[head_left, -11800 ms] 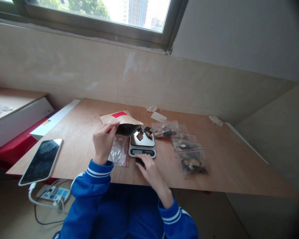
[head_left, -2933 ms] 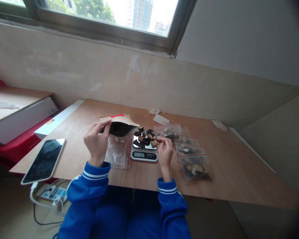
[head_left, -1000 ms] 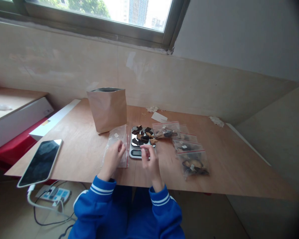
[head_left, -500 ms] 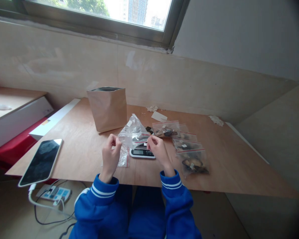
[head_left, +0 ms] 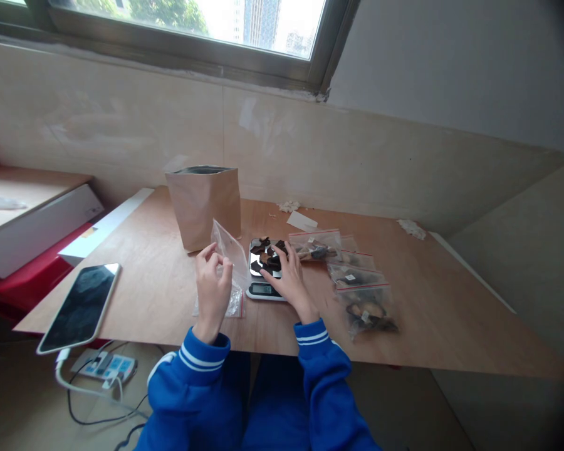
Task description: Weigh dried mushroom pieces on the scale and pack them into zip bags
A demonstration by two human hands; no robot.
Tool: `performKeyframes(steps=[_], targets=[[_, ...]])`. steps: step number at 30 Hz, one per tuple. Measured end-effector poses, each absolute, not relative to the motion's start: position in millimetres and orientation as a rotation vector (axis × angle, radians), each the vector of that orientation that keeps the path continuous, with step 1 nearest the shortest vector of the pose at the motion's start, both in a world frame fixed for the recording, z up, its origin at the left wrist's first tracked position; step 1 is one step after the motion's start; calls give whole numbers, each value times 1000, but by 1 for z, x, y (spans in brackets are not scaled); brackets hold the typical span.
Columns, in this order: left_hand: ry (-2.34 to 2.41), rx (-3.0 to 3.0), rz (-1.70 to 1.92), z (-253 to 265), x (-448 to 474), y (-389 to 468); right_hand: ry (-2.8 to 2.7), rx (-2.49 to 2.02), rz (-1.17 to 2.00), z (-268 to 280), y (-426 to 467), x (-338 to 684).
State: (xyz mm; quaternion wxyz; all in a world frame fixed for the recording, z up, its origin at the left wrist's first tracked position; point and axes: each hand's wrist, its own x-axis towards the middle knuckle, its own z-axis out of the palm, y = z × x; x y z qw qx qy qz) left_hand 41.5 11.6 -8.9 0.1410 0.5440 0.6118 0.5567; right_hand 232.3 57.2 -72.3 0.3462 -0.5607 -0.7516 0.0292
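Observation:
My left hand pinches a clear zip bag by its edge, holding it up just left of a small digital scale. Dark brown dried pieces, which look like dried mushroom slices, are spread over the scale's shiny plate. Over the right part of that plate my right hand hovers or rests with thumb and fingers apart, around some of the pieces; whether it touches them I cannot tell. More clear plastic bags with a red strip lie flat below my left hand.
Several filled zip bags lie to the right of the scale. A brown paper pouch stands open at the back left. A white card lies behind the scale. At the left edge rests a phone, cabled to a power strip below.
My right hand has let go of the clear bag and come down open over the scale. The bag has swung left, held by my left hand alone, uncovering the dark pieces.

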Motion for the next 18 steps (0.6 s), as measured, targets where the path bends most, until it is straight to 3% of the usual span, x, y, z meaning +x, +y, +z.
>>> performKeyframes(steps=[5, 18], targets=[[1759, 1555, 1576, -15, 40, 12, -1957, -1525, -13, -71, 54, 233], [1674, 1482, 1483, -17, 43, 14, -1834, -1469, 103, -81, 53, 249]])
